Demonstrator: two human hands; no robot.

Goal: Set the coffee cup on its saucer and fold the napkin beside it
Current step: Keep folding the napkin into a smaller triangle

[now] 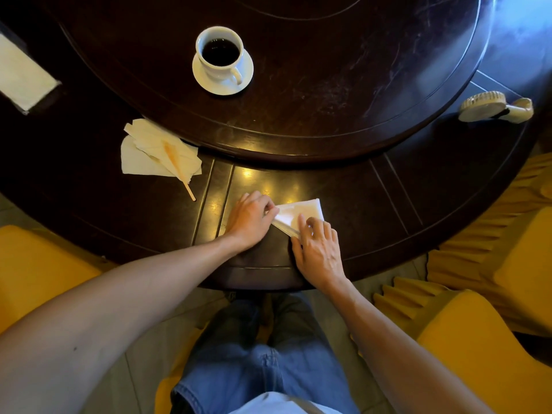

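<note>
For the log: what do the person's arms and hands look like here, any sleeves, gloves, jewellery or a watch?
Both forearms are bare from the frame edge to the wrist: no sleeves show. The left hand and the right hand wear no gloves, and no rings, watch or bracelet can be seen. A small dark mark sits on the left forearm. Below are blue jeans and a light shirt hem.

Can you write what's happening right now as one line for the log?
white coffee cup: on white saucer | white paper napkin: partly folded | left hand: pinching napkin edge | right hand: pressing fold
</note>
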